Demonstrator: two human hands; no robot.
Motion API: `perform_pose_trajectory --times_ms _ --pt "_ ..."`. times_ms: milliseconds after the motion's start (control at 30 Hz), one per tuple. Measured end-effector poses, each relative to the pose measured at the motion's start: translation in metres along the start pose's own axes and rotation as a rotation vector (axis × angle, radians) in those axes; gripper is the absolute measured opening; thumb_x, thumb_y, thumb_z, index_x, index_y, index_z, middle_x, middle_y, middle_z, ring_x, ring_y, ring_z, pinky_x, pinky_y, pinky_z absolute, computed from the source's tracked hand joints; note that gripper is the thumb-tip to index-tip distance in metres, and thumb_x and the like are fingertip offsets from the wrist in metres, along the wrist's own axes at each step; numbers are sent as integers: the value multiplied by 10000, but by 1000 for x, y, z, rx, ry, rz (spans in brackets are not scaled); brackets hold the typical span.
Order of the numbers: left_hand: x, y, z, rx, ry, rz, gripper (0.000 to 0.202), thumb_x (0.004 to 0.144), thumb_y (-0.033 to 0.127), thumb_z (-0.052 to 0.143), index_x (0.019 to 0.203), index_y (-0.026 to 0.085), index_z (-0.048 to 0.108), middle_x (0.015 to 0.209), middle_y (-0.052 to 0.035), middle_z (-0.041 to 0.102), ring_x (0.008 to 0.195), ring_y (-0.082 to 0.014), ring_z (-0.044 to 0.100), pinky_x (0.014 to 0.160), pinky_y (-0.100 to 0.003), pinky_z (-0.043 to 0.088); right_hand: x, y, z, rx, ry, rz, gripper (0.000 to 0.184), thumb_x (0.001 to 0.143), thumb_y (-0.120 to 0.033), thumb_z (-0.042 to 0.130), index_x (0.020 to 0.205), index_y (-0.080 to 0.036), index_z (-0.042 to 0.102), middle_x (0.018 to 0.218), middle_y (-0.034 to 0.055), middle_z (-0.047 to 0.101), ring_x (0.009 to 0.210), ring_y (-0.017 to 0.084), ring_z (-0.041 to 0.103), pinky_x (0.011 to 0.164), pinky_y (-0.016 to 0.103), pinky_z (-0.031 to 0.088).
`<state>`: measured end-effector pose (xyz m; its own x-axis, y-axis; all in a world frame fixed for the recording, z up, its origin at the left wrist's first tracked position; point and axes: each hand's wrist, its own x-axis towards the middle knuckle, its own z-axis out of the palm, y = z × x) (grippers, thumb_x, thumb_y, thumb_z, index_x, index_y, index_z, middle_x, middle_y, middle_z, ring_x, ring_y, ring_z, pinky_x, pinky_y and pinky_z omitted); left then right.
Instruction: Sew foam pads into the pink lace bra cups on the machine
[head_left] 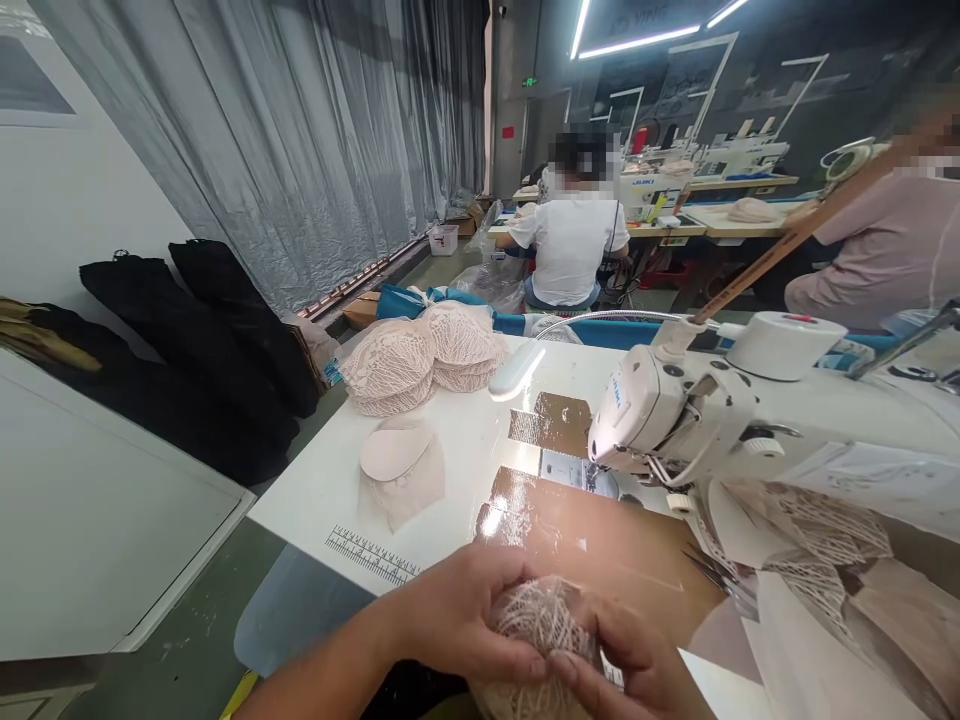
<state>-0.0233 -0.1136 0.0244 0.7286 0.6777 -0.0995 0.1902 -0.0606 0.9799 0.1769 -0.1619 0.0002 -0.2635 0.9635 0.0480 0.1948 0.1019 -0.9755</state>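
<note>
- White table [472, 440], glossy top, from centre to lower right of frame.
- Left of centre: two lace cup stacks [390, 362], side by side, touching.
- Below these: one smooth pale pad [394, 452] with thin mesh [405, 495] showing beneath.
- Lower centre-left, along the near edge: ruler scale [371, 553].
- Centre: shiny brown sheet [600, 540].
- Right: white sewing machine [780, 390].
- Lower right: loose fabric pieces [795, 640], overlapping.
</note>
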Motion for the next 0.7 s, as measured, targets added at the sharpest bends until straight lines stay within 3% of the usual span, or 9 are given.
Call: perform_pose_trajectory --times_ms 67,167,533,700 --pt "3 -5 7 -96 -8 3 248 735 312 707 851 132 583 689 40 447 622 -82 392 551 -179 309 2 0 0 4 59 -19 313 822 -459 583 634 -210 604 763 29 618 726 193 578 688 291 462" --pt "4 -13 14 -162 15 13 269 744 343 704 812 128 559 693 39 410 625 -78 363 557 -184 293 3 1 -2 -16 150 6 321 823 -453 589 610 -214 616 802 33 628 745 197 589 671 274 457" --pt "7 -6 0 -168 66 1 363 709 330 759 978 122 630 824 -6 544 763 -127 482 676 -206 383 2 3 -1 31 273 118 347 810 -470 605 586 -206 568 720 3 658 628 153 556 581 237 402" --pt "16 -16 4 -246 33 -61 343 734 377 736 911 111 611 774 1 515 691 -102 451 608 -192 361 2 10 0 71 268 143 345 807 -484 605 605 -206 581 719 4 652 627 154 557 582 242 408"
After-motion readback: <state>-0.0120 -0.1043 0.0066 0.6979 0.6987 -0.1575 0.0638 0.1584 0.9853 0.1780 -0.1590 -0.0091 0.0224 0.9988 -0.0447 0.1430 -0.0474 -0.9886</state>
